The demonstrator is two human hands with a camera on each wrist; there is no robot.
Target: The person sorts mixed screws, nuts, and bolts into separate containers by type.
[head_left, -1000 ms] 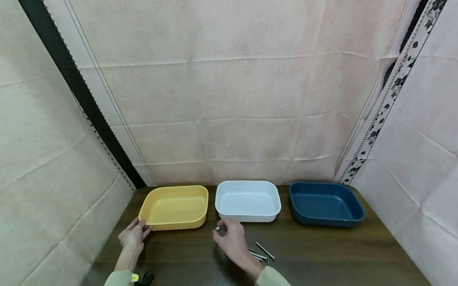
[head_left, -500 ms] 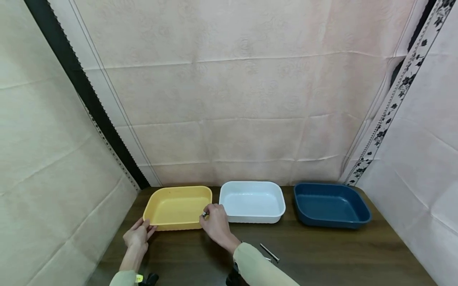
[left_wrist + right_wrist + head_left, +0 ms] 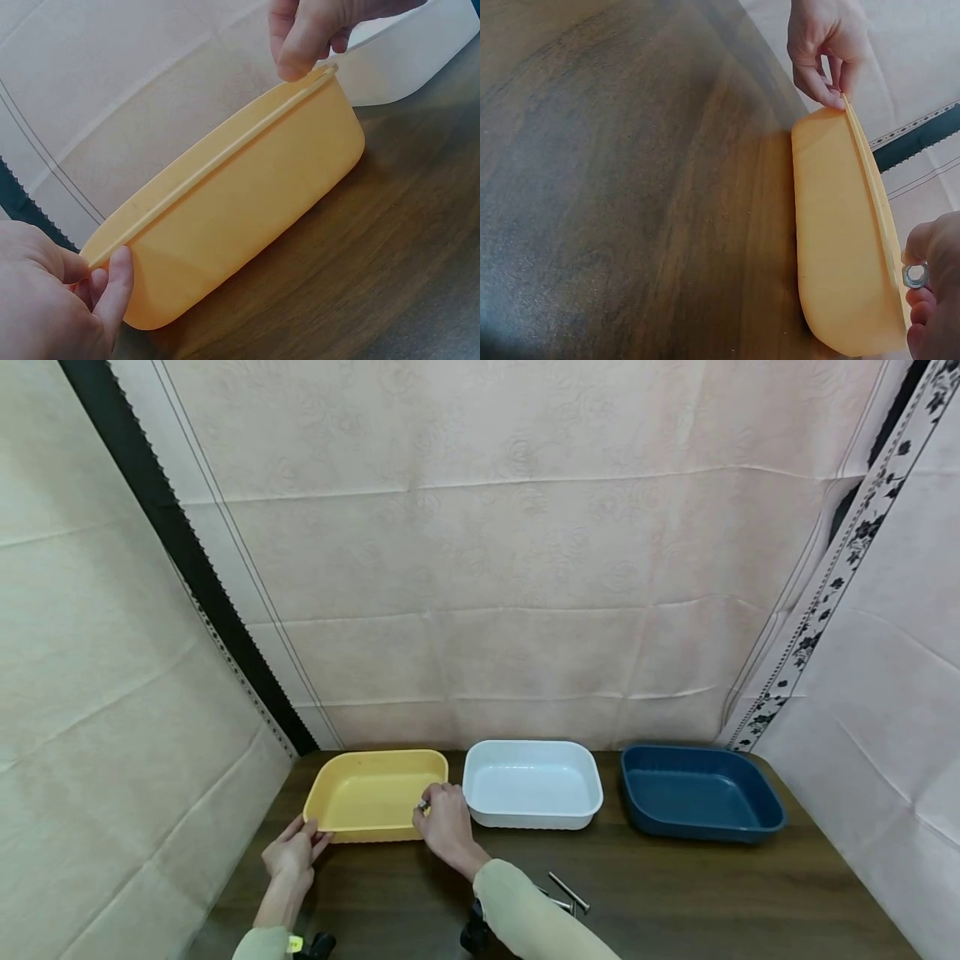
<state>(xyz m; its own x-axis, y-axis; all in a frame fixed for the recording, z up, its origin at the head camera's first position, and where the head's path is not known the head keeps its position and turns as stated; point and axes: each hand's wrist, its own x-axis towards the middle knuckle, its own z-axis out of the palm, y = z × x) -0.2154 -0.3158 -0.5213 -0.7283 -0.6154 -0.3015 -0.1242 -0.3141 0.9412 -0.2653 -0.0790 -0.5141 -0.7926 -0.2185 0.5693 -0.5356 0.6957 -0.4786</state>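
Observation:
At the near left corner of the yellow tray point(image 3: 367, 837), my left hand point(image 3: 289, 853) pinches the rim between thumb and fingers; the left wrist view shows the thumb and fingertips point(image 3: 120, 270) at that rim. My right hand point(image 3: 447, 828) is over the tray's near right corner. Between its thumb and fingers it pinches a small metal nut point(image 3: 915, 276), whose round hole faces the right wrist camera. The tray's inside is partly hidden behind the right hand in the head view.
A white tray point(image 3: 532, 821) stands just right of the yellow one, and a dark blue tray point(image 3: 701, 828) farther right. Metal bolts point(image 3: 568, 891) lie on the brown wooden table point(image 3: 675, 902), partly behind the right sleeve. Pale cloth point(image 3: 487, 560) hangs behind and at both sides.
My right hand has moved left with the nut, from in front of the white tray to the yellow tray's right corner. The left hand keeps its hold on the rim.

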